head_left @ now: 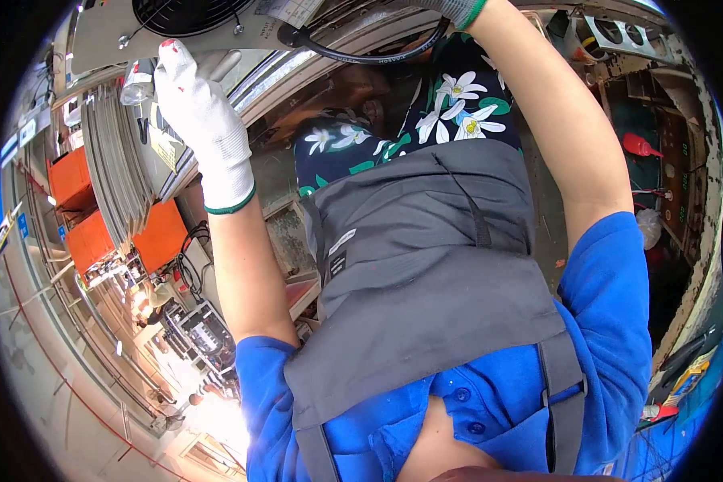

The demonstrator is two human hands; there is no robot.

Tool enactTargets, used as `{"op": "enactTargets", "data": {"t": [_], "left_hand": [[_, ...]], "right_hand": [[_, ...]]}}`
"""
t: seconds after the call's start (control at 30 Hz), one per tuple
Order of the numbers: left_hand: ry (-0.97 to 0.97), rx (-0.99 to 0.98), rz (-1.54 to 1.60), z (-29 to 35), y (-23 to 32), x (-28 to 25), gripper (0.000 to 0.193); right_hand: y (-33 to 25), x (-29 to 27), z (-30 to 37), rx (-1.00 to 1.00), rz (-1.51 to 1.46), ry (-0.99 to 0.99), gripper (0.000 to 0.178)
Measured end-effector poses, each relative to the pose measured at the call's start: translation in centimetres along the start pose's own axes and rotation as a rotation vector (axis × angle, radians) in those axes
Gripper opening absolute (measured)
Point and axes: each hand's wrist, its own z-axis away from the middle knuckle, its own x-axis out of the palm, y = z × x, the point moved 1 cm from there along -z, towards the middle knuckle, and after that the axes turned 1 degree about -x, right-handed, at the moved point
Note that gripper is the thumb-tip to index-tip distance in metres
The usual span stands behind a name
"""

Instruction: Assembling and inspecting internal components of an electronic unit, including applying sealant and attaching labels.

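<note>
A grey metal panel (96, 40) with a round black fan grille (189, 12) lies at the top left. My left hand (197, 108), in a white knit glove with a red-marked fingertip, is at the panel's near edge. Its fingers stretch forward, one tip overlapping the panel, with the thumb apart. A clear plastic piece (137, 83) is just left of that hand. From the panel, a thick black cable (369, 58) curves right toward my right hand (458, 10). That hand wears a grey glove with a green cuff; the top edge cuts off its fingers.
A stack of thin sheets (112, 161) stands left of my left forearm, near orange bins (88, 241). On the right are a metal bracket with round holes (622, 36), a red bottle-like object (641, 146) and a panel with lit displays (683, 185). A metal rail (297, 72) runs in front.
</note>
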Motion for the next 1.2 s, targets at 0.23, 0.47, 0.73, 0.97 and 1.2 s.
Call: {"op": "enactTargets", "data": {"t": [0.23,0.47,0.73,0.97,1.2], "left_hand": [[-0.041,-0.016,0.074,0.1,-0.4,-0.2,0.048],[-0.113,0.232,-0.319,-0.2,-1.6,-1.2,0.031],[-0.074,0.423,-0.76,0.3,-0.4,0.5,0.017],[0.077,0.259,-0.107,-2.0,-1.5,1.2,0.027],[0.18,0.047,0.272,-9.0,4.5,-3.1,0.044]], "right_hand": [[0.0,0.1,0.1,-0.005,0.057,0.027,0.026],[-1.9,0.4,0.5,0.001,0.28,0.101,0.034],[-3.4,0.2,0.3,0.077,0.479,0.157,0.027],[-1.7,0.0,-0.5,-0.326,0.518,0.296,0.025],[-11.6,-3.6,-2.6,-0.05,-0.077,0.211,0.014]]}}
